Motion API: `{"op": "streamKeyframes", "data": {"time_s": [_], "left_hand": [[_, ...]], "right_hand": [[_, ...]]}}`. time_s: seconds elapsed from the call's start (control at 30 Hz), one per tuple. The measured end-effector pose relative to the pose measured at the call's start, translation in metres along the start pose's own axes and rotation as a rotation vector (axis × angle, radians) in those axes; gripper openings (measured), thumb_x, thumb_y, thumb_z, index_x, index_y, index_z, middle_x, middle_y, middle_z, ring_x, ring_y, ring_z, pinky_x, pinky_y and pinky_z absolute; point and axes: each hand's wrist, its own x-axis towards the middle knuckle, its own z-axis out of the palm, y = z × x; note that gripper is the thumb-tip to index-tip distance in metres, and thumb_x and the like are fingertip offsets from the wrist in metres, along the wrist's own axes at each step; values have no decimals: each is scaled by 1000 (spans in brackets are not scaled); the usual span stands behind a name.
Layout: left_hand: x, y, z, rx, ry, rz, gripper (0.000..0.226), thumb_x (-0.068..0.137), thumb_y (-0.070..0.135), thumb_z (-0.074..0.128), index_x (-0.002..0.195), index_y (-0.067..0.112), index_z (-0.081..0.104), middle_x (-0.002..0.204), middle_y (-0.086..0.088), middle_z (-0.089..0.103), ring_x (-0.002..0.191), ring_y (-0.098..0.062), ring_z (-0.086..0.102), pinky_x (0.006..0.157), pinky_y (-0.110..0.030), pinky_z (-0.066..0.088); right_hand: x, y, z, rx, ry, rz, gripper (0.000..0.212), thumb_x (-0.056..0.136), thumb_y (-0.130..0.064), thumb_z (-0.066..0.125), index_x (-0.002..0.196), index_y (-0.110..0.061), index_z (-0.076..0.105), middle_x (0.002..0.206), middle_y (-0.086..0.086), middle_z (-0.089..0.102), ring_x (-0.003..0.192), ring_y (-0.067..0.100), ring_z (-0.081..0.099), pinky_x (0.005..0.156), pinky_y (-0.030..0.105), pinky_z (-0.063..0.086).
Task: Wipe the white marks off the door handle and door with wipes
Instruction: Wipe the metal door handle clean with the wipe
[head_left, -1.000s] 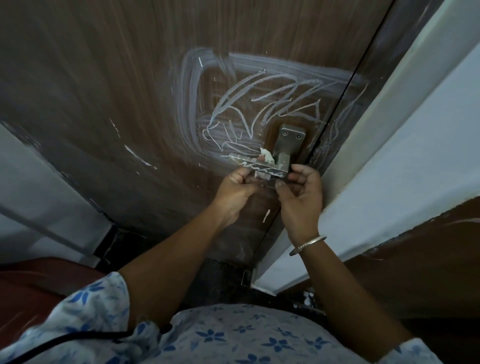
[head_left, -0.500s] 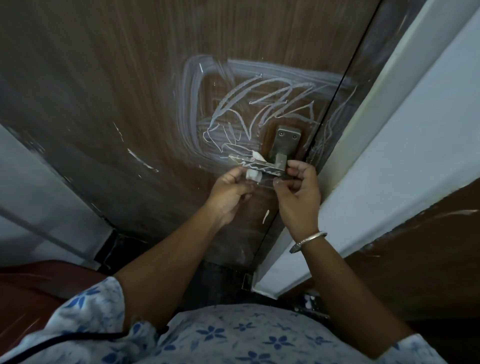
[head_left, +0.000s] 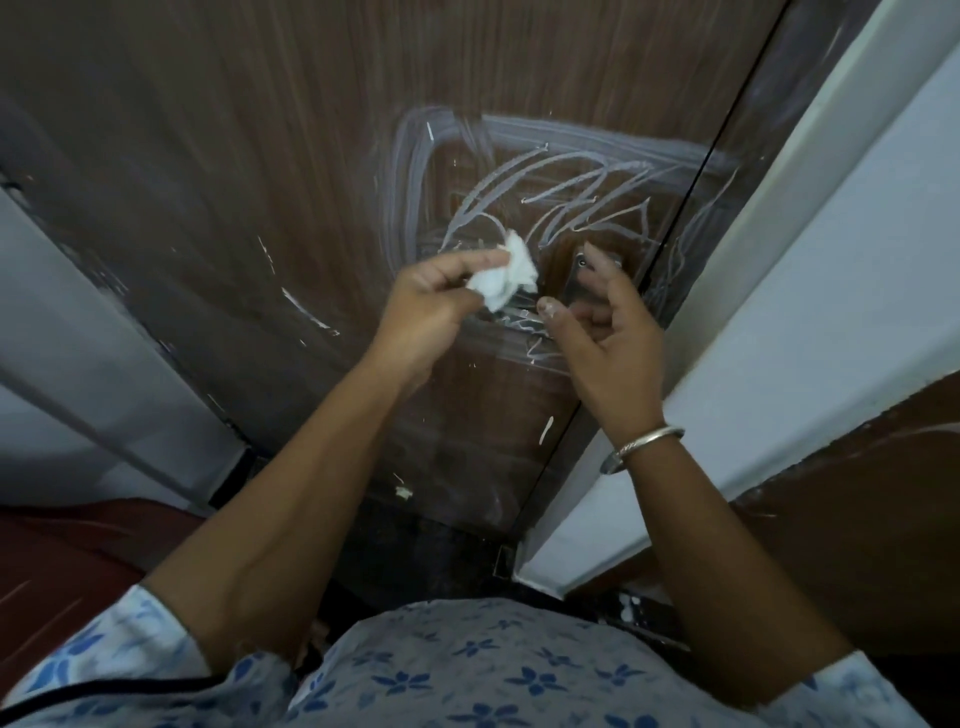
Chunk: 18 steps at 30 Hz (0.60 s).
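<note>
We note a brown wood-grain door (head_left: 260, 156) filling the view. White marks (head_left: 524, 176) cover its right part as a smeared outline with scribbles inside, reaching past the door edge. The left hand (head_left: 431, 306) is raised in front of the door, thumb and fingers pinching a crumpled white wipe (head_left: 504, 278), just left of the door handle (head_left: 522, 318). The right hand (head_left: 608, 338) hangs before the handle plate, fingers loosely curled, holding nothing. The handle lever, streaked white, shows between the hands. A metal bangle (head_left: 641, 449) sits on the right wrist.
</note>
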Motion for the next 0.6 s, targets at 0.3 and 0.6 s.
{"op": "streamKeyframes", "data": {"time_s": [0.3, 0.6], "left_hand": [[-12, -4, 5, 267, -62, 114, 40, 84, -11, 48, 109, 16, 65, 95, 11, 66, 79, -15, 61, 73, -31, 51], [-11, -27, 3, 292, 88, 39, 35, 87, -9, 48, 115, 9, 59, 101, 9, 60, 83, 10, 56, 71, -4, 45]], "right_hand": [[10, -1, -18, -372, 205, -84, 19, 85, -3, 55, 103, -9, 59, 88, 7, 69, 74, 24, 63, 63, 27, 46], [14, 13, -8, -682, 32, -205, 30, 85, 6, 48, 110, 3, 65, 102, 20, 61, 90, 37, 59, 81, 29, 49]]}}
